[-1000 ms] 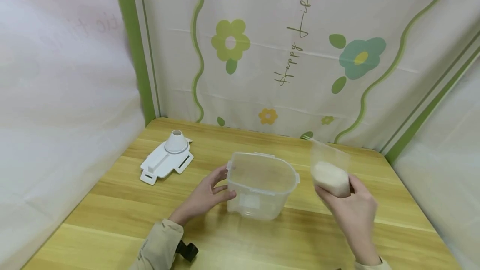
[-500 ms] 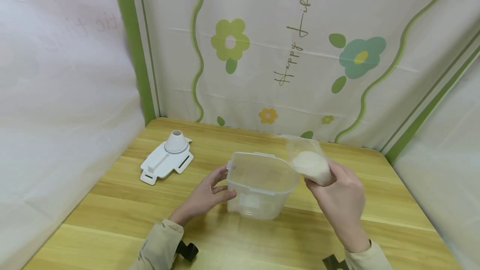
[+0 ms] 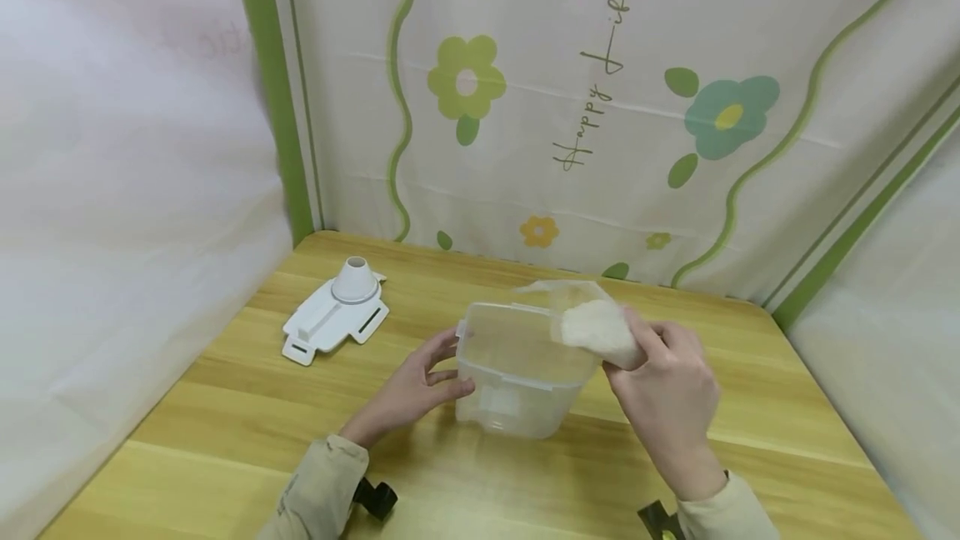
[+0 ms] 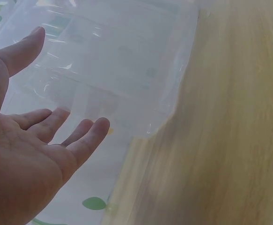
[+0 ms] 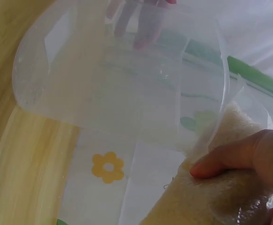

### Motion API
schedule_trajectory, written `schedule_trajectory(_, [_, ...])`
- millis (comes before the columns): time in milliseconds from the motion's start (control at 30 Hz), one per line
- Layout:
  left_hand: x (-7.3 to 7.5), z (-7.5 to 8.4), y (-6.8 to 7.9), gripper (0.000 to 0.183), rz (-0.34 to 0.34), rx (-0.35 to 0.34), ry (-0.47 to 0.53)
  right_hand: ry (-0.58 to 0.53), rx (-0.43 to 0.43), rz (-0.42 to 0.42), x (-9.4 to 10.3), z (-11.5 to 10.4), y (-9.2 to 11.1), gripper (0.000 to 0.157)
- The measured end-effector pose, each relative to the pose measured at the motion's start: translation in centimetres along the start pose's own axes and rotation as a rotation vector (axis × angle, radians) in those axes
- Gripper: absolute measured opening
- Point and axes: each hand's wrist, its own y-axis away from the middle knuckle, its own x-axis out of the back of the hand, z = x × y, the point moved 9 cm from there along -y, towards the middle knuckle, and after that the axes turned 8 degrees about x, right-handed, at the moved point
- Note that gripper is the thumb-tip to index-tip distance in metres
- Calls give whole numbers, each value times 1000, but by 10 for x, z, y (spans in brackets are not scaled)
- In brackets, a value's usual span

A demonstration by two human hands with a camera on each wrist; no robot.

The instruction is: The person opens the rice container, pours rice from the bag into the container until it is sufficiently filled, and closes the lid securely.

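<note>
A clear plastic container (image 3: 517,402) stands upright on the table, its open top facing up. At its left side is my left hand (image 3: 411,394), thumb and fingers spread and slightly bent, fingertips at the wall; the left wrist view shows the same hand (image 4: 38,145) beside the see-through container (image 4: 122,61). My right hand (image 3: 667,398) grips a clear bag of rice (image 3: 597,330), tilted with its loose upper end to the left over the container's right rim. From the right wrist, the thumb presses on the rice bag (image 5: 211,197), and pale grains show through the film.
A white plastic part (image 3: 330,315) with a cone-shaped spout lies at the table's left back. Black wrist straps or mounts sit by both sleeves. A flowered curtain (image 3: 570,90) hangs behind the wooden table (image 3: 225,440).
My right hand has moved left, bringing the rice bag from right of the container to over its right rim and tilting it more. The left hand and container stay put.
</note>
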Motion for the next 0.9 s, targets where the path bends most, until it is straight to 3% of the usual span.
schedule_trajectory(333, [-1, 5, 0, 70, -3, -18, 3, 69, 156, 104, 7, -22, -7, 54])
schedule_trajectory(633, [-1, 5, 2, 70, 14, 6, -17, 110, 178, 26, 2, -25, -7, 49])
schedule_trajectory(900, [-1, 5, 2, 69, 19, 3, -21, 117, 220, 49, 3, -30, -10, 50])
